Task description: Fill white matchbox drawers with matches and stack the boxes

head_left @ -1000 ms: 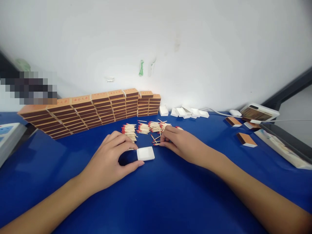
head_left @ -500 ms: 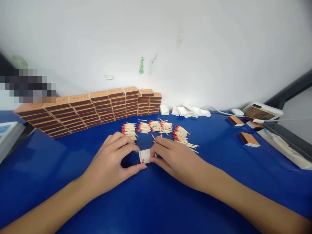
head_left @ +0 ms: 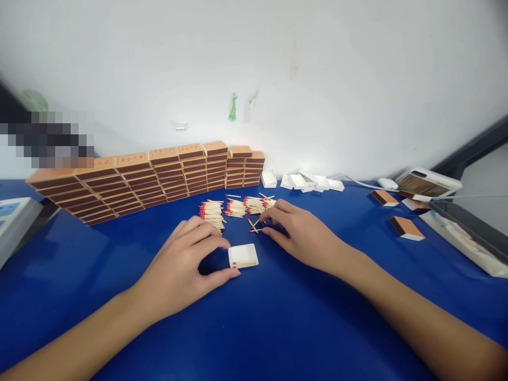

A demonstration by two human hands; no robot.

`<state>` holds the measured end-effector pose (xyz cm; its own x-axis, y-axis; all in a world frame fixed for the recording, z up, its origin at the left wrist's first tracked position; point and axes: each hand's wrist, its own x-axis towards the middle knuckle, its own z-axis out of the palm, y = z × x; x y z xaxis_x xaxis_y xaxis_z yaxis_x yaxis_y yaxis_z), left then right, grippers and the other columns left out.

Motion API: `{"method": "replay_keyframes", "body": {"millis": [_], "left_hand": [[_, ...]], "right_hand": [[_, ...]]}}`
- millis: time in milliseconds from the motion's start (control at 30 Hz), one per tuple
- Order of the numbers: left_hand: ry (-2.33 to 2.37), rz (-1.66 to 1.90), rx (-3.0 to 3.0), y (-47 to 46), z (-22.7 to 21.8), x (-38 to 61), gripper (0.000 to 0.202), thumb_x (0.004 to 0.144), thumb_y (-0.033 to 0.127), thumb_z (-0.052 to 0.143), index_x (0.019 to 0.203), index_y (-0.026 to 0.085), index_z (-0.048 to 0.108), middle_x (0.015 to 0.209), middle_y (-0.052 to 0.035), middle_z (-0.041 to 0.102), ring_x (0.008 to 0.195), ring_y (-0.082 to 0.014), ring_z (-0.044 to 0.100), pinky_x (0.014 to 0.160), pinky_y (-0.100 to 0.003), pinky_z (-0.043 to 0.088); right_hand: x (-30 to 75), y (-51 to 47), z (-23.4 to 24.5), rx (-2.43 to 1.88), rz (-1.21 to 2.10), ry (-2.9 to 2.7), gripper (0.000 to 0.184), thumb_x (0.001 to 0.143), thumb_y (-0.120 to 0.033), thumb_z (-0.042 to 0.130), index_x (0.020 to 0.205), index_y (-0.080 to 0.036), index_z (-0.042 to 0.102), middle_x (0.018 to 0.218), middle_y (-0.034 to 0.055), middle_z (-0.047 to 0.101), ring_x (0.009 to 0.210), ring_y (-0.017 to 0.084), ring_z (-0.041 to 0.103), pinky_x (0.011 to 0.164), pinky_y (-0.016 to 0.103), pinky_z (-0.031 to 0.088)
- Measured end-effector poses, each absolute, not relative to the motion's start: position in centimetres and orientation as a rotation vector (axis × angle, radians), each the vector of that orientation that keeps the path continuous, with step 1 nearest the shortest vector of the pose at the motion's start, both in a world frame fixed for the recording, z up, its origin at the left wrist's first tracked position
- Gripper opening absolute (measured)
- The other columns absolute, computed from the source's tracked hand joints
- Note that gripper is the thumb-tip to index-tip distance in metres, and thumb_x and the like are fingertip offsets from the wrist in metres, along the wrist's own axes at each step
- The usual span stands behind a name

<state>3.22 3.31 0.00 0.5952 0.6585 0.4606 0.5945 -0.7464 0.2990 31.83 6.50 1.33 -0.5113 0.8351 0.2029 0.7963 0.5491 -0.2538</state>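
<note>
A small white matchbox tray [head_left: 246, 253] lies on the blue table, with a few red-tipped matches along its near side. My left hand [head_left: 188, 259] steadies the tray's left end between thumb and forefinger. My right hand [head_left: 296, 227] is over the loose matches [head_left: 253, 226] just beyond the tray, its thumb and forefinger apart around them. Whether a fingertip touches a match is too small to tell. Behind lie bunches of matches, such as the left pile [head_left: 212, 214] and the middle pile [head_left: 236, 208]; my right hand covers the pile at the right.
A long stack of matchboxes [head_left: 170, 174] runs along the wall at the left. White empty trays [head_left: 309, 181] lie at the back, beside a white cable [head_left: 357, 183]. Loose matchboxes [head_left: 408, 227] and a phone-like object [head_left: 431, 182] are on the right.
My right hand has left the tray and moved away from me and to the right, to the loose matches. My left hand keeps its place on the tray.
</note>
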Motion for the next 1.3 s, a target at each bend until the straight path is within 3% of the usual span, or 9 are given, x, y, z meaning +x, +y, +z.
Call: {"method": "replay_keyframes", "body": {"millis": [367, 500, 600, 867, 1067, 1300], "left_hand": [[1.073, 0.826, 2.695, 3.19, 0.12, 3.34, 0.029, 0.091, 0.041, 0.084, 0.11, 0.024, 0.07, 0.107, -0.0037, 0.073, 0.107, -0.0254, 0.062, 0.095, -0.045, 0.048], [1.069, 0.834, 2.695, 3.25, 0.07, 3.3, 0.029, 0.091, 0.042, 0.084, 0.11, 0.024, 0.07, 0.107, -0.0035, 0.074, 0.107, -0.0254, 0.062, 0.095, -0.045, 0.048], [1.065, 0.826, 2.7, 3.27, 0.06, 3.31, 0.028, 0.092, 0.042, 0.082, 0.109, 0.024, 0.07, 0.106, -0.0033, 0.073, 0.107, -0.0251, 0.062, 0.095, -0.044, 0.048], [1.065, 0.837, 2.695, 3.29, 0.19, 3.32, 0.028, 0.092, 0.041, 0.082, 0.109, 0.024, 0.07, 0.108, -0.0033, 0.073, 0.107, -0.0252, 0.062, 0.095, -0.043, 0.048], [1.062, 0.836, 2.7, 3.25, 0.21, 3.34, 0.028, 0.092, 0.041, 0.082, 0.108, 0.022, 0.07, 0.106, -0.0032, 0.073, 0.106, -0.0248, 0.061, 0.094, -0.043, 0.048], [1.066, 0.83, 2.695, 3.41, 0.14, 3.26, 0.028, 0.093, 0.042, 0.082, 0.109, 0.023, 0.069, 0.107, -0.0032, 0.073, 0.106, -0.0247, 0.06, 0.094, -0.043, 0.047]], "right_hand": [[31.46, 6.74, 0.71, -1.296, 0.151, -2.498, 0.025, 0.106, -0.026, 0.059, 0.13, -0.022, 0.065, 0.12, 0.0118, 0.062, 0.098, 0.024, 0.064, 0.086, 0.041, 0.055], [31.29, 6.91, 0.59, -1.252, 0.114, -2.502, 0.012, 0.107, -0.026, 0.057, 0.11, -0.021, 0.068, 0.113, 0.0118, 0.061, 0.106, 0.027, 0.061, 0.091, 0.042, 0.054], [31.2, 6.93, 0.53, -1.221, 0.114, -2.52, 0.013, 0.108, -0.025, 0.056, 0.099, -0.021, 0.066, 0.109, 0.0115, 0.063, 0.106, 0.027, 0.06, 0.091, 0.041, 0.053], [31.07, 6.51, 0.99, -1.247, 0.081, -2.589, 0.015, 0.107, -0.019, 0.055, 0.096, -0.019, 0.066, 0.108, 0.0122, 0.066, 0.1, 0.026, 0.062, 0.089, 0.041, 0.052], [31.34, 6.65, 0.87, -1.258, 0.106, -2.582, 0.014, 0.108, -0.025, 0.057, 0.099, -0.018, 0.065, 0.108, 0.0121, 0.067, 0.103, 0.027, 0.062, 0.091, 0.042, 0.052], [31.26, 6.78, 0.67, -1.249, 0.019, -2.651, 0.015, 0.107, -0.017, 0.056, 0.094, -0.018, 0.065, 0.102, 0.011, 0.068, 0.096, 0.027, 0.063, 0.087, 0.042, 0.052]]}}
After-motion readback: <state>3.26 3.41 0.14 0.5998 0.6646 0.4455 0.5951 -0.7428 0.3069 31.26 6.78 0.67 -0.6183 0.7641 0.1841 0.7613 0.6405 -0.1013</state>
